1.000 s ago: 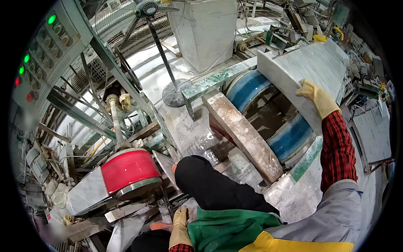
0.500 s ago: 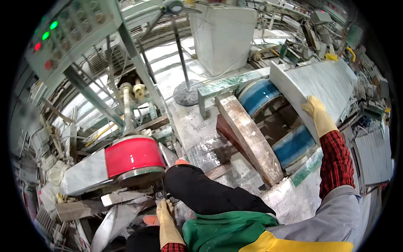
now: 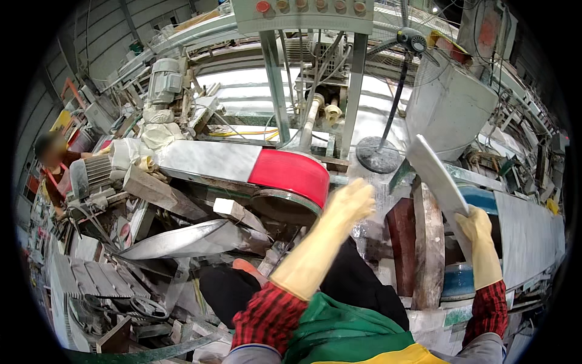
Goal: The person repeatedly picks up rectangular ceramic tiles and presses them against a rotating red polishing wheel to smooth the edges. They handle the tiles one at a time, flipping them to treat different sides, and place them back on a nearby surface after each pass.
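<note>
My right hand (image 3: pixel 476 225), in a cream rubber glove, grips the side edge of a flat white stone slab (image 3: pixel 438 182). The slab stands tilted on edge, its upper end leaning left, in front of a blue belt (image 3: pixel 479 199) on a machine. My left hand (image 3: pixel 354 203), gloved alike, is raised in front of me between a red belt (image 3: pixel 291 176) and the slab. Its fingers look loosely bent and apart, somewhat blurred, with nothing seen in them. It does not touch the slab.
A worn wooden beam (image 3: pixel 428 255) and a reddish-brown board (image 3: pixel 401 242) stand beside the blue belt. A standing fan (image 3: pixel 377 155) is ahead. Stone offcuts (image 3: pixel 182 239) lie at left. Above hangs a control panel (image 3: pixel 315 21). Another person (image 3: pixel 60 164) is at far left.
My view has swung left. My left hand has come up from low beside my leg to the front. My right hand still holds the slab, now tilted and further left over the blue belt machine.
</note>
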Demonstrator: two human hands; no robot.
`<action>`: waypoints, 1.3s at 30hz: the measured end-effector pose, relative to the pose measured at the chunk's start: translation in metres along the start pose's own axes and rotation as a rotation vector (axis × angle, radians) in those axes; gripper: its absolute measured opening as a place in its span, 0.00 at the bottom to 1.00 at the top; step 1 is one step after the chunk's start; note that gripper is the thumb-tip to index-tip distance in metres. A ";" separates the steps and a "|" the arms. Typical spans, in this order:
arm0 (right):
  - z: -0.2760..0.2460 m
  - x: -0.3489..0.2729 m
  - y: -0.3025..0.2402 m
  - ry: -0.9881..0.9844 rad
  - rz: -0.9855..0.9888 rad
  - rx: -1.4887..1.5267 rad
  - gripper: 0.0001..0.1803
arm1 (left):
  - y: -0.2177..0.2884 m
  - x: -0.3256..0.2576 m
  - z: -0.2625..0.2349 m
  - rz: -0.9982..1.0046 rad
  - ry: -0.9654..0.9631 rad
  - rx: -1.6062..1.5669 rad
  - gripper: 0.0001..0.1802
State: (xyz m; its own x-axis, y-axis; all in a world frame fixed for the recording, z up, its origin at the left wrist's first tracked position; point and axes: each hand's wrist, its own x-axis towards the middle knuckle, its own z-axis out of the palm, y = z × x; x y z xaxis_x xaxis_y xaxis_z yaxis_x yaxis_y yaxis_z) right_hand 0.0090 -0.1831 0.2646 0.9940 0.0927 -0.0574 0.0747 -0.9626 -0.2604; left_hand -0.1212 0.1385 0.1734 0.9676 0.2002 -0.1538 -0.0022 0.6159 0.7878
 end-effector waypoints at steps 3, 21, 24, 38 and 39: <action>0.030 -0.001 -0.060 -0.038 -0.337 0.184 0.17 | -0.039 0.019 0.056 -0.136 -0.057 -0.207 0.55; 0.089 0.028 -0.109 -0.417 0.326 1.397 0.32 | 0.017 0.028 -0.057 0.152 0.360 -0.881 0.22; 0.135 0.033 -0.108 -0.439 0.456 1.560 0.29 | 0.016 0.035 -0.083 0.141 0.318 -0.880 0.24; 0.177 0.039 -0.150 -0.397 0.232 1.697 0.21 | 0.009 0.043 -0.113 0.169 0.125 -1.031 0.31; 0.181 0.040 -0.151 -0.386 0.246 1.708 0.21 | 0.009 0.042 -0.112 0.168 0.123 -1.033 0.31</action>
State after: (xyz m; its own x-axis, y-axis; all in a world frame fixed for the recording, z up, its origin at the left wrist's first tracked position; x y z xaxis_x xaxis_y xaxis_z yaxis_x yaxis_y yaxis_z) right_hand 0.0235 0.0123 0.1275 0.8760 0.2919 -0.3839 -0.4689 0.3301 -0.8192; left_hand -0.1086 0.2379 0.1077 0.9028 0.3832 -0.1952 -0.4037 0.9116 -0.0776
